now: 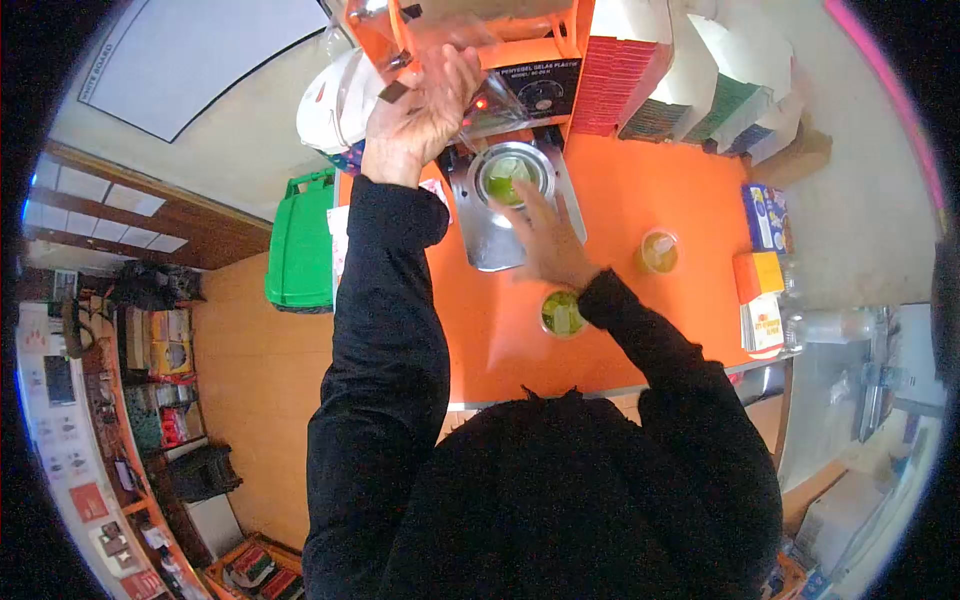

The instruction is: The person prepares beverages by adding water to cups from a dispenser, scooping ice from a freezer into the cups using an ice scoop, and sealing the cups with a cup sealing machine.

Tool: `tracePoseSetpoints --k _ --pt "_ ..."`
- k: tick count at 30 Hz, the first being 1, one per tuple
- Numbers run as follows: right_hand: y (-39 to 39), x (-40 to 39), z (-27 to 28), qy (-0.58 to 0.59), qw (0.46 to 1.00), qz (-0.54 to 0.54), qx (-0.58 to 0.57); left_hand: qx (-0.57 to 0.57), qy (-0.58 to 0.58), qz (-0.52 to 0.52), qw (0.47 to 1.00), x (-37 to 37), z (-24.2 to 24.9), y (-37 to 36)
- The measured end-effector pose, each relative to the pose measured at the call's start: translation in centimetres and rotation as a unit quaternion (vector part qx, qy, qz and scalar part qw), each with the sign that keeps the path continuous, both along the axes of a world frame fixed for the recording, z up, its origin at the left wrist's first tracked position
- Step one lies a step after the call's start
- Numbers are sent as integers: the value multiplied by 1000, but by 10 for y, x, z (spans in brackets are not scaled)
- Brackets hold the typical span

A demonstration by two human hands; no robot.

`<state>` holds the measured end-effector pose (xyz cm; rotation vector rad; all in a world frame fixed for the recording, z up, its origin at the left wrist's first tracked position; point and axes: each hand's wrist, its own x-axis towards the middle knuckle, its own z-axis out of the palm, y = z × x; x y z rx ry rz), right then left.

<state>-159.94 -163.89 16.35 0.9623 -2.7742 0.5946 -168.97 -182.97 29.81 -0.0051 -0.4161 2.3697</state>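
My left hand (425, 110) is raised at the front of an orange cup sealing machine (582, 60), its fingers bent against clear plastic film (500, 105). The film hangs down beside the control panel, where a small red light glows. Below it, a plastic cup with a green drink and ice (511, 180) sits in the round metal holder of the machine's tray (495, 250). My right hand (548, 238) is slightly blurred over the near edge of this holder, fingers spread. Near my right wrist stands another cup of green drink (563, 316).
A cup with a paler drink (658, 252) stands farther right on the orange table (640, 185). Stacks of folded boxes (625, 75) line the back. Small boxes (760, 275) stand at the right edge. A green bin (302, 240) is on the left.
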Motion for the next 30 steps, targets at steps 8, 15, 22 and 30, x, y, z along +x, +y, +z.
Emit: tracePoseSetpoints --k 8,15,22,30 --pt "24 -6 -31 3 998 42 -46 -44 27 19 998 3 14 9" --pt "21 -23 -14 15 996 41 -80 -81 55 29 995 -2 19 11" --pt "-57 -96 -5 24 982 -184 -21 -111 65 29 991 2 16 15" --pt "-68 -106 -19 -61 953 -192 -225 -105 17 23 994 2 4 13"
